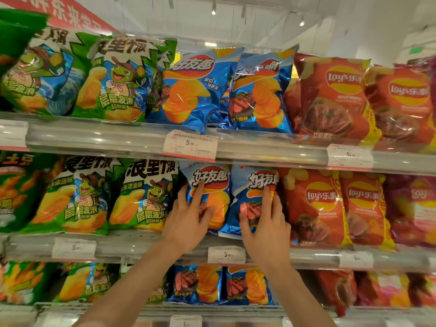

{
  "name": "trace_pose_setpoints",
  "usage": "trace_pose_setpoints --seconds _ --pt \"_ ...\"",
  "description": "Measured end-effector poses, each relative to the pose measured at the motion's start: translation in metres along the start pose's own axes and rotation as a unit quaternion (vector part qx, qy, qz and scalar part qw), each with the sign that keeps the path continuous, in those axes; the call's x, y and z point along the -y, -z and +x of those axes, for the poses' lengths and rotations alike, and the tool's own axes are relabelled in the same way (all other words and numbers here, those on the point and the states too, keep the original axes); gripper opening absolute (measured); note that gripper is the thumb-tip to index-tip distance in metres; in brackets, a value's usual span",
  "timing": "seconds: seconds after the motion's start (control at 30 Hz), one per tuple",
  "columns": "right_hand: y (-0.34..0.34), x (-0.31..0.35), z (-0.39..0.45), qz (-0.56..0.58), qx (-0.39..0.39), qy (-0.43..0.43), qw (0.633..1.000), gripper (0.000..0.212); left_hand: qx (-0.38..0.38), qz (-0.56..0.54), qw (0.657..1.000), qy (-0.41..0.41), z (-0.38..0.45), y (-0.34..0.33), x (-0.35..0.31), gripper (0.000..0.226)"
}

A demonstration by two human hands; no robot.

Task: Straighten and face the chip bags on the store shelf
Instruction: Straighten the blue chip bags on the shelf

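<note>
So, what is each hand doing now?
Left hand: open, fingers spread flat on the left blue bag.
Right hand: open, fingers pressing the right blue bag.

Three shelves run across the view, one above another. On the middle shelf (132, 244) two ridged-chip bags stand side by side at centre: the left bag (212, 192) and the right bag (253, 199), touching. At 9 o'clock of them stand two turtle bags (144, 197); at 3 o'clock, Lay's bags (316, 206). The left hand (188, 218) lies flat on the front of the left bag, the right hand (266, 223) on the front of the right bag. A price tag (226, 254) sits on the shelf edge at 6 o'clock of the pair. On the top shelf (118, 138), at 12 o'clock, stand two more ridged-chip bags (188, 90); on the bottom shelf, at 6 o'clock, two others (200, 284).
</note>
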State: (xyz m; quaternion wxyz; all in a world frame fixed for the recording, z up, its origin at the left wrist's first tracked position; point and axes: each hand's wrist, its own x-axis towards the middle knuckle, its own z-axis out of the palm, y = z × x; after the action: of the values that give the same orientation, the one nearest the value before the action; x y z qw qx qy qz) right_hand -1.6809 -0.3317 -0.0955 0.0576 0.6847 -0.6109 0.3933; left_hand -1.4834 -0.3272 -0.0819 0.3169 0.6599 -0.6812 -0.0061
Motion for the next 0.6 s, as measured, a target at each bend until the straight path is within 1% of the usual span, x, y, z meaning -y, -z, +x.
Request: trace_pose_setpoints --seconds 0.1,0.23,0.33,0.47,0.53,0.6 --pt "-0.006 0.001 0.003 -0.037 -0.015 0.004 0.999 0.08 -0.015 -0.008 1.0 -0.002 -0.002 -0.003 0.002 0.074" --pt "-0.008 -0.006 0.002 -0.056 -0.012 0.071 0.996 0.077 -0.09 0.024 0.994 -0.054 -0.008 -0.01 0.014 0.073" --pt "-0.014 -0.009 -0.003 -0.054 0.005 0.097 0.994 0.074 -0.084 0.027 0.995 -0.052 -0.01 -0.014 0.017 0.072" --pt "-0.016 -0.011 0.002 -0.055 0.042 0.097 0.993 0.076 -0.083 0.011 0.995 -0.048 -0.011 -0.014 0.015 0.073" --pt "-0.014 -0.013 0.005 -0.026 0.062 0.1 0.993 0.078 -0.074 -0.014 0.996 -0.039 -0.012 -0.011 0.015 0.073" --pt "-0.007 -0.015 0.005 0.031 0.079 0.099 0.991 0.082 -0.065 -0.044 0.996 -0.043 -0.015 -0.006 0.016 0.073"
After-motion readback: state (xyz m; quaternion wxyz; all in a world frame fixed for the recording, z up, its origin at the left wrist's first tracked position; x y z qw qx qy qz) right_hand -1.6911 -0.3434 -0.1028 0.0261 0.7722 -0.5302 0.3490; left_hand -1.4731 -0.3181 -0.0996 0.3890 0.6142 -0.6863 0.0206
